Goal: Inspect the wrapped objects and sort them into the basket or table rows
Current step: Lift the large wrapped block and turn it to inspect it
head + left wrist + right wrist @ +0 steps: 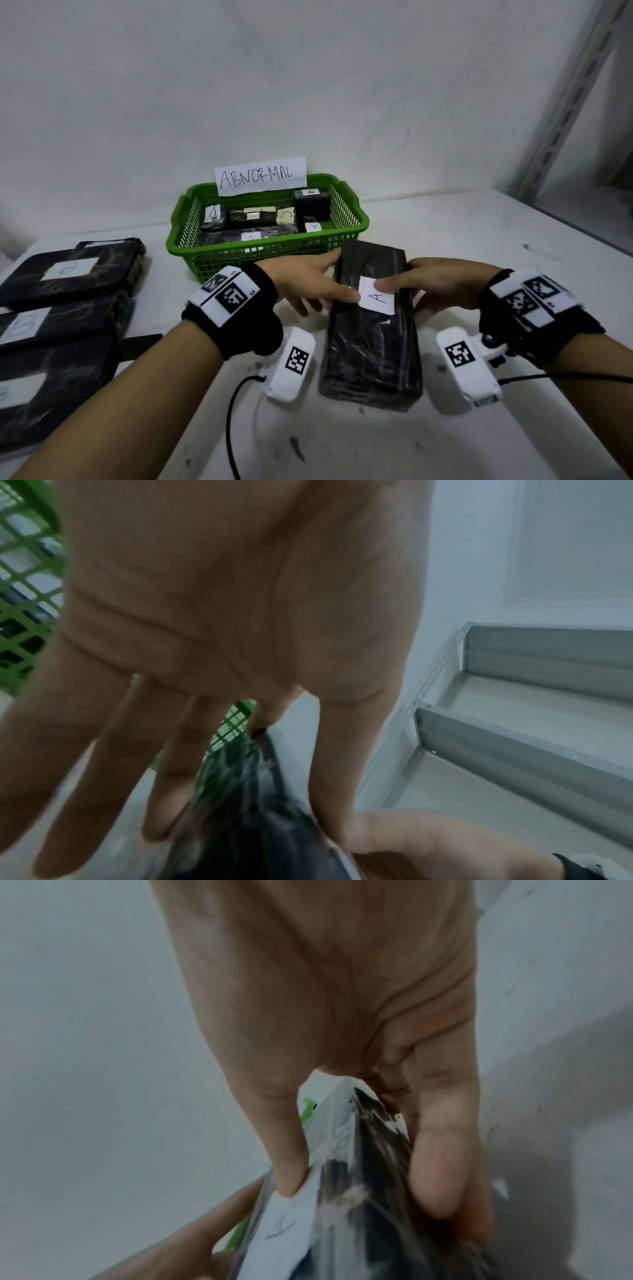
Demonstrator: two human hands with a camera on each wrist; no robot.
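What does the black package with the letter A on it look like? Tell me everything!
The black package is a long flat block wrapped in shiny, crinkly plastic film. A white paper label with a handwritten A sits on its top. It lies lengthwise in front of the green basket. The left hand holds its left edge and the right hand grips its right edge, both thumbs on top at the label. Whether it is lifted off the table is unclear.
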